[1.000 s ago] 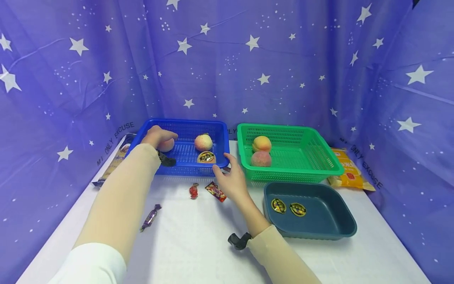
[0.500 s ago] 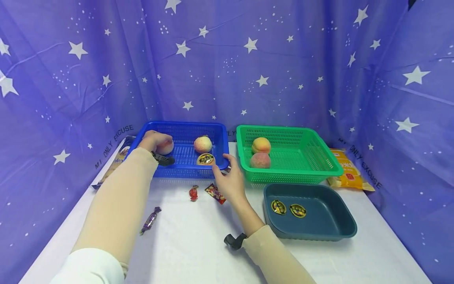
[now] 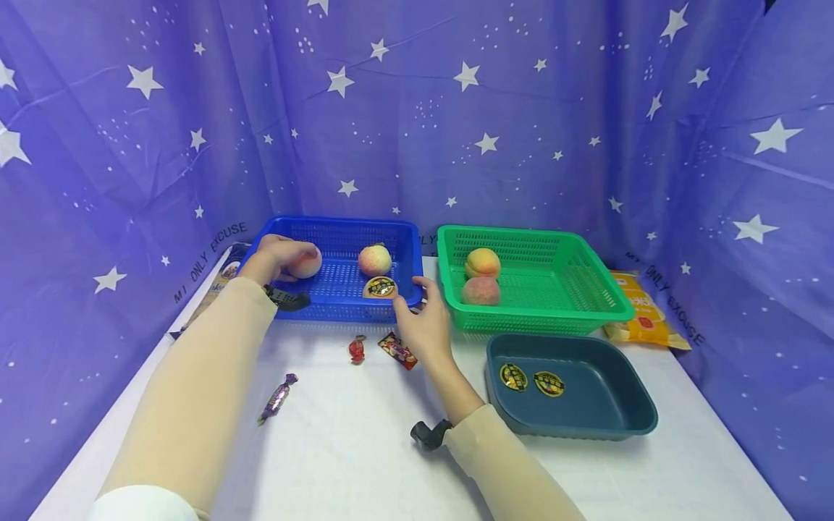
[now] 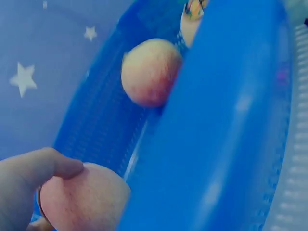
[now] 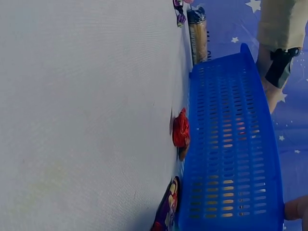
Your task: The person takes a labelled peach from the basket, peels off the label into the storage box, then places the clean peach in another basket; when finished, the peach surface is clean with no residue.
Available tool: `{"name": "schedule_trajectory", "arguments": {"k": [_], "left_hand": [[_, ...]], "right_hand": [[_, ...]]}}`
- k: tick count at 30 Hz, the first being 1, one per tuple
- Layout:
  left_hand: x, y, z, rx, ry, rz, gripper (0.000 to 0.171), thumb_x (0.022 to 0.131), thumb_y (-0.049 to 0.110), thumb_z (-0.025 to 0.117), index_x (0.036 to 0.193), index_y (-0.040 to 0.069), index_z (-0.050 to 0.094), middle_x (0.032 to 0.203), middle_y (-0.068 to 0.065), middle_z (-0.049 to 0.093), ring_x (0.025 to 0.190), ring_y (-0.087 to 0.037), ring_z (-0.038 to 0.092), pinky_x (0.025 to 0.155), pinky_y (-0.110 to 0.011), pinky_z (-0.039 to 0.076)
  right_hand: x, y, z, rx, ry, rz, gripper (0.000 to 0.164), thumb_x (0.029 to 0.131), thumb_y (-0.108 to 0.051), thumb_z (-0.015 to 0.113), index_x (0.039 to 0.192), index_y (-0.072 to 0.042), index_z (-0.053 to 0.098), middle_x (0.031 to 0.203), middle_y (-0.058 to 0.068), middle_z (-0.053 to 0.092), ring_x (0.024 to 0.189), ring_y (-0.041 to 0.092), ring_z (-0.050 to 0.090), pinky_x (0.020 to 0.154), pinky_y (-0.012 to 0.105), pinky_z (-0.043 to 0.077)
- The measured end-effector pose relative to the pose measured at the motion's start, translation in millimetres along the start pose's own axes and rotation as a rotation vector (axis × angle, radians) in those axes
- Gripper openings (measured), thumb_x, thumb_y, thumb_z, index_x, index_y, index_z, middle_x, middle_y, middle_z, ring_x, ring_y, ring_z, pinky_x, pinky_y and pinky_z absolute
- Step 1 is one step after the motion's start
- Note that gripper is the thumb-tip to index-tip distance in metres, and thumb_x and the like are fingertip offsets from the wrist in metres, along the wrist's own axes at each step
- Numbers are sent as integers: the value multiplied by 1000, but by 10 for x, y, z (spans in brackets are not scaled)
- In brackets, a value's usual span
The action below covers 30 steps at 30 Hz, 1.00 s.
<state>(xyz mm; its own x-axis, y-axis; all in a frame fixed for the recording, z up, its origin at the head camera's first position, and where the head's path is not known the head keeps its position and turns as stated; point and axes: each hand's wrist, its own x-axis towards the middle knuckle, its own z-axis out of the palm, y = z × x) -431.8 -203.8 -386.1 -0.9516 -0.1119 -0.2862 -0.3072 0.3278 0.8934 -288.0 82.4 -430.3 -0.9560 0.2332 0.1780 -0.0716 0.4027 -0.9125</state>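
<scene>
My left hand (image 3: 276, 258) reaches into the left end of the blue basket (image 3: 326, 311) and grips a pale pink peach (image 3: 308, 264), its thumb on top of the fruit in the left wrist view. Beside it in the basket lie a yellow-and-red peach (image 3: 374, 260) and a pale round fruit (image 4: 189, 30) bearing a black-and-yellow sticker. My right hand (image 3: 426, 325) holds the basket's front right corner between thumb and finger. Only a fingertip of that hand, at the rim, appears in the right wrist view.
A green basket (image 3: 534, 316) with two peaches (image 3: 482, 277) stands to the right. Before it sits a dark teal tub (image 3: 612, 394). A red candy (image 3: 356, 349), a red packet (image 3: 397, 351) and a purple candy (image 3: 277, 399) lie in front. A yellow bag (image 3: 645, 318) rests far right.
My left hand has shifted slightly left and its fingers have come lower around the pink peach. The right hand has stayed at the basket's corner.
</scene>
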Motion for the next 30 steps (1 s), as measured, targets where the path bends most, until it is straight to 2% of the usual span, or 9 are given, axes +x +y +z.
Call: {"name": "schedule_trajectory", "arguments": {"k": [4, 8, 14, 17, 21, 24, 27, 30], "left_hand": [[-87, 51, 17, -6, 8, 48, 82, 95, 34, 82, 161, 0, 46, 167, -24, 44, 143, -38, 56, 114, -61, 60], [-231, 108, 77, -13, -5, 139, 83, 97, 38, 83, 161, 0, 47, 167, -23, 47, 148, -39, 55, 116, -60, 58], [-507, 133, 177, 6, 28, 258, 77, 96, 40, 86, 157, 6, 54, 158, -17, 57, 136, -32, 62, 107, -47, 64], [-658, 134, 228, 31, 30, 326, 75, 94, 38, 88, 156, 9, 56, 158, -16, 58, 139, -33, 60, 109, -46, 60], [-911, 177, 327, 59, 3, 428, 69, 92, 33, 91, 150, 13, 61, 157, -13, 61, 142, -34, 58, 115, -52, 55], [-1109, 201, 418, 66, -27, 505, 65, 89, 31, 93, 146, 16, 64, 151, -9, 65, 135, -33, 63, 110, -50, 58], [-1281, 175, 491, 59, -57, 585, 64, 88, 28, 94, 144, 16, 66, 146, -7, 69, 129, -32, 66, 105, -47, 58], [-1440, 116, 550, 61, -85, 640, 65, 86, 24, 95, 144, 14, 66, 146, -7, 71, 131, -32, 65, 110, -49, 56]], "right_hand": [[12, -16, -4, 5, 8, 6, 56, 102, -27, 72, 155, -17, 57, 153, 17, 66, 137, 37, 67, 111, 54, 61], [25, -15, -30, 14, 10, 15, 59, 102, -28, 73, 157, -17, 55, 151, 18, 67, 135, 36, 69, 111, 54, 62], [54, 11, -59, 19, -6, -5, 63, 101, -29, 77, 158, -16, 55, 148, 22, 69, 130, 39, 73, 110, 54, 62], [71, 29, -60, 28, -16, -19, 62, 101, -26, 78, 157, -15, 57, 147, 24, 70, 128, 40, 75, 108, 54, 64], [76, 35, -68, 32, -29, -27, 60, 102, -26, 78, 157, -14, 57, 147, 24, 70, 128, 39, 75, 107, 53, 64], [71, 49, -75, 27, -33, -32, 59, 103, -27, 76, 157, -14, 57, 148, 24, 70, 129, 39, 75, 109, 53, 64], [67, 67, -75, 23, -41, -32, 59, 103, -29, 75, 157, -15, 56, 149, 23, 69, 131, 39, 74, 109, 52, 64], [63, 62, -71, 33, -52, -34, 60, 103, -30, 75, 158, -15, 56, 149, 22, 69, 131, 38, 74, 108, 51, 64]]}}
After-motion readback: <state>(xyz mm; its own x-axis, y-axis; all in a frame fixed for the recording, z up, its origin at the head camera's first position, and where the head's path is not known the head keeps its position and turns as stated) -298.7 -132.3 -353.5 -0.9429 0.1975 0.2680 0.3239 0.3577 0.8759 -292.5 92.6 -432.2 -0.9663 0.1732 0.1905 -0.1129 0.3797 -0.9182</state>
